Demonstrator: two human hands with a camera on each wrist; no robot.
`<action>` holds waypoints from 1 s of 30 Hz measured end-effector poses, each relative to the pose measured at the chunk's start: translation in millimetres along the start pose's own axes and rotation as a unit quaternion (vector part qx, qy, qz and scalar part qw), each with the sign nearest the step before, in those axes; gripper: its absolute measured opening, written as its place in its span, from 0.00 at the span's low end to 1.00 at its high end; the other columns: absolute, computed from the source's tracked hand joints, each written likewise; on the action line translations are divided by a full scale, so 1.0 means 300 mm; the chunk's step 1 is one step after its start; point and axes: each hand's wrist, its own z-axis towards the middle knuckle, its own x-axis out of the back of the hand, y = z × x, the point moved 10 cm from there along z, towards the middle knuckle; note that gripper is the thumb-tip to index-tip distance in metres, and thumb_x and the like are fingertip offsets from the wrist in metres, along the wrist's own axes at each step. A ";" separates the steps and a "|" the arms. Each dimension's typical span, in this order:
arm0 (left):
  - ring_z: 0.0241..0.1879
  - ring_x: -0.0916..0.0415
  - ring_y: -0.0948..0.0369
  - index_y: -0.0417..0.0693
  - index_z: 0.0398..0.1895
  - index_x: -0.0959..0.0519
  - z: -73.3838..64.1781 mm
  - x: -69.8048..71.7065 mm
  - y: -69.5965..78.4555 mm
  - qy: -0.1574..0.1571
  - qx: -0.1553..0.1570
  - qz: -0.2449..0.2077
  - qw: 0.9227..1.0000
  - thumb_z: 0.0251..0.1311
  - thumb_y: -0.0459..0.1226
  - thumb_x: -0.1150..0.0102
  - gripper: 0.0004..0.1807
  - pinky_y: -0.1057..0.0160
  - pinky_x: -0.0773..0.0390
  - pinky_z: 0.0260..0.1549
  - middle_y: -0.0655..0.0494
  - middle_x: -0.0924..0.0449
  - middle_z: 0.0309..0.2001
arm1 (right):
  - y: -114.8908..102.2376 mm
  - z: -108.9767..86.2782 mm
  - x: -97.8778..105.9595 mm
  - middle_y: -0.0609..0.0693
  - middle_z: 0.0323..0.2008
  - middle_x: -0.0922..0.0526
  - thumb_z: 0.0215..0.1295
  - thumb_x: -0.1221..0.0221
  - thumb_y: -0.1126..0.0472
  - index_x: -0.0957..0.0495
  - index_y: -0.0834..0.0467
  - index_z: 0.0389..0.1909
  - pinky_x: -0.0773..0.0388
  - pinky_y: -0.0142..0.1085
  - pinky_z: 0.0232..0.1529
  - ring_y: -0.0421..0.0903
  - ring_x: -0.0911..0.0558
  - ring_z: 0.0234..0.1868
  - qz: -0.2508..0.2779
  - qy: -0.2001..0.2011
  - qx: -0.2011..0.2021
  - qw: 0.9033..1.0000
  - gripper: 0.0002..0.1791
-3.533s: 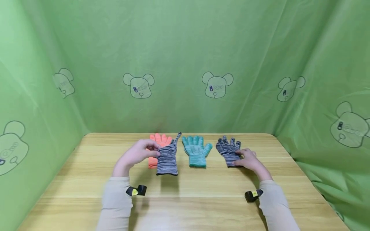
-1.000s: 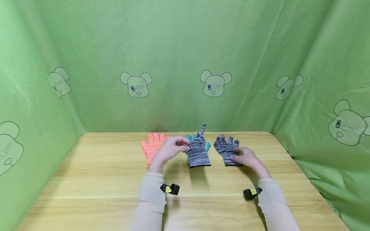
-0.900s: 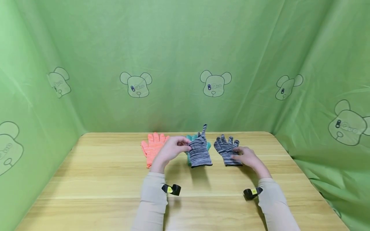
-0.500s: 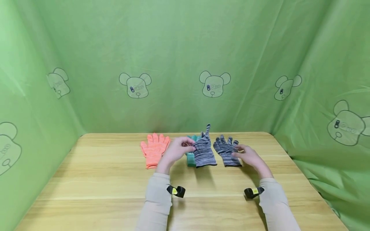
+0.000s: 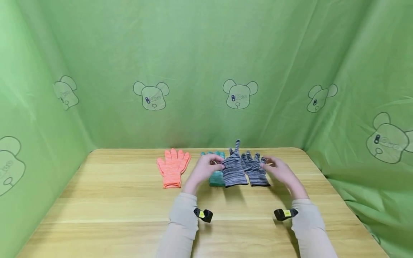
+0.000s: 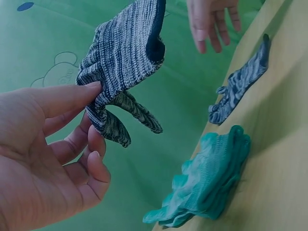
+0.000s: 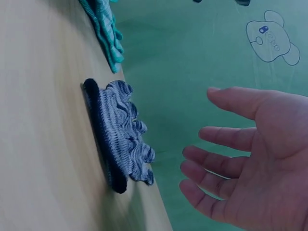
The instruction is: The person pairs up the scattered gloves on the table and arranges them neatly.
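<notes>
My left hand (image 5: 206, 169) pinches a grey and black striped knit glove (image 5: 235, 172) between thumb and fingers at its side. In the left wrist view this glove (image 6: 126, 53) hangs in the air, its dark cuff uppermost and two of its fingers dangling. A second striped glove (image 5: 256, 172) lies on the table just right of it. My right hand (image 5: 280, 170) hovers over that second glove's right side; in the right wrist view the fingers of this hand (image 7: 260, 159) are spread apart with nothing between them, and the glove (image 7: 120, 137) lies flat on the wood.
A teal glove pair (image 5: 217, 179) lies on the table, partly covered by my left hand and the held glove. An orange glove pair (image 5: 172, 170) lies further left. Green cloth (image 5: 193, 53) with bear drawings walls the wooden table (image 5: 113, 200) at the back and sides.
My left hand has carried the striped glove rightward, from over the orange gloves past the teal ones, towards the other striped glove. My right hand has lifted away from that glove, its fingers opening.
</notes>
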 end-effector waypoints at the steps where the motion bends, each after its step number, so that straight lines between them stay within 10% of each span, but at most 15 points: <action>1: 0.31 0.28 0.63 0.38 0.43 0.17 0.002 -0.005 -0.003 0.002 0.002 0.000 1.000 0.58 0.30 0.36 0.10 0.72 0.27 0.30 0.44 0.18 0.37 | -0.008 -0.002 0.002 0.71 0.62 0.30 0.72 0.48 0.49 0.43 0.66 0.71 0.26 0.57 0.56 0.65 0.27 0.58 0.003 0.001 0.003 1.000 0.36; 14: 0.31 0.27 0.63 0.42 0.41 0.16 0.024 -0.041 -0.022 0.030 -0.007 0.015 0.999 0.59 0.32 0.35 0.08 0.70 0.26 0.29 0.47 0.17 0.40 | -0.104 -0.028 0.026 0.69 0.61 0.29 0.74 0.51 0.46 0.44 0.65 0.72 0.33 0.61 0.63 0.67 0.31 0.63 0.045 0.016 0.053 0.997 0.36; 23: 0.31 0.29 0.63 0.47 0.41 0.15 0.028 -0.082 -0.033 0.043 0.000 0.025 0.999 0.60 0.34 0.36 0.07 0.71 0.28 0.29 0.51 0.18 0.39 | -0.144 -0.037 0.033 0.67 0.59 0.26 0.74 0.50 0.49 0.42 0.64 0.71 0.23 0.25 0.48 0.35 0.23 0.50 0.074 0.026 0.075 0.994 0.33; 30: 0.31 0.28 0.62 0.46 0.40 0.15 0.041 -0.094 -0.027 0.060 -0.003 0.005 0.998 0.59 0.32 0.35 0.07 0.71 0.28 0.28 0.49 0.18 0.40 | -0.187 -0.044 0.046 0.69 0.61 0.28 0.74 0.49 0.52 0.43 0.63 0.72 0.22 0.23 0.46 0.31 0.24 0.48 0.110 0.022 0.089 0.990 0.32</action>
